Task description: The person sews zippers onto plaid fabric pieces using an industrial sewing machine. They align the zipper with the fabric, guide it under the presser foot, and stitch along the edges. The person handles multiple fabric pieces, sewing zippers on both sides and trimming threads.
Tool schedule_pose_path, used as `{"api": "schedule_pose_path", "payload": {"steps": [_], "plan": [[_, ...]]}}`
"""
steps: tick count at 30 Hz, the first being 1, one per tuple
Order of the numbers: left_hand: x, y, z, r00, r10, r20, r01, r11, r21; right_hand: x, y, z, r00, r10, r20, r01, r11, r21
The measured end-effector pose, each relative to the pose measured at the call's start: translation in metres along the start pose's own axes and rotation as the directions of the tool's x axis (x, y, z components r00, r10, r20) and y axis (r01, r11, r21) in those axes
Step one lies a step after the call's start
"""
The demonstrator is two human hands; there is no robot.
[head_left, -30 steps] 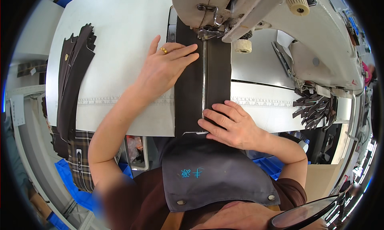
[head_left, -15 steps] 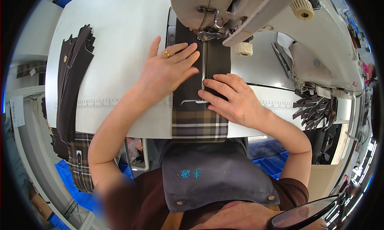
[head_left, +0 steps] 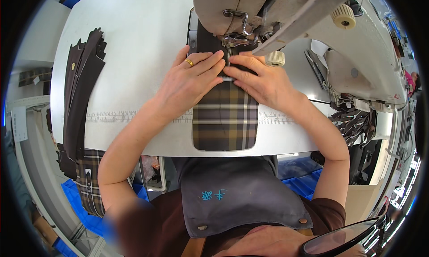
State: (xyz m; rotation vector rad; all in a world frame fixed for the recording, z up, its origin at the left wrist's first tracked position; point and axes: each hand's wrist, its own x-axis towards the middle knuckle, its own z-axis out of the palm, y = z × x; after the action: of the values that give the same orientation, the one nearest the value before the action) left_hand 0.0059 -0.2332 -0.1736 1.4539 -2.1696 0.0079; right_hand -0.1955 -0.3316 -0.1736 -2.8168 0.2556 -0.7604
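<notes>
A plaid fabric panel [head_left: 225, 123] in brown, olive and white, with rounded near corners, lies on the white table. Its dark upper part [head_left: 206, 38] runs under the presser foot [head_left: 229, 40] of the sewing machine [head_left: 243, 7]. Down the middle of the dark part shows a short length of zipper [head_left: 229, 56]. My left hand [head_left: 190, 80] rests flat on the panel left of the zipper, fingers stretched. My right hand [head_left: 263, 80] lies flat on the right side, fingers extended, tips near the zipper. Neither hand grips anything.
Dark fabric strips [head_left: 82, 87] hang over the table's left side, above a plaid piece with a zipper [head_left: 89, 181]. Right of the machine are tweezers or snips [head_left: 315, 67] and a bundle of dark strips [head_left: 357, 123]. A ruler scale [head_left: 134, 116] crosses the table [head_left: 138, 42].
The panel has slid away from me toward the machine, and more plaid shows at the near side. My right hand moved up and forward with it; my left hand shifted slightly forward.
</notes>
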Motion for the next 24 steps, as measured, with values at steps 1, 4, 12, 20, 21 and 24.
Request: {"api": "schedule_pose_path", "payload": {"steps": [1,4,12,20,21,24], "plan": [[0.0,0.0,0.0,1.0,0.001,-0.007,-0.001,1.0,-0.012,0.004,0.001,-0.001,1.0,0.008,-0.026,-0.008,1.0,0.004],[0.002,-0.004,0.003,0.999,0.014,-0.038,-0.015,0.999,-0.035,0.006,0.005,-0.002,1.0,0.027,-0.001,-0.027,0.998,-0.058],[0.01,-0.007,0.002,0.999,-0.036,-0.04,0.031,0.992,-0.122,0.015,0.0,-0.037,0.551,0.668,0.5,-0.529,-0.184,0.828],[0.01,-0.014,0.006,0.993,-0.071,-0.099,0.052,0.982,-0.183,0.014,0.005,-0.009,0.834,0.55,0.034,-0.483,0.7,0.527],[0.01,-0.014,0.006,0.992,-0.075,-0.099,0.056,0.981,-0.186,0.016,0.004,-0.004,0.902,0.424,-0.078,-0.371,0.857,0.356],[0.013,-0.016,0.005,0.992,-0.028,-0.126,0.009,0.989,-0.145,0.017,0.004,0.005,0.975,0.094,-0.201,-0.108,0.992,-0.058]]}}
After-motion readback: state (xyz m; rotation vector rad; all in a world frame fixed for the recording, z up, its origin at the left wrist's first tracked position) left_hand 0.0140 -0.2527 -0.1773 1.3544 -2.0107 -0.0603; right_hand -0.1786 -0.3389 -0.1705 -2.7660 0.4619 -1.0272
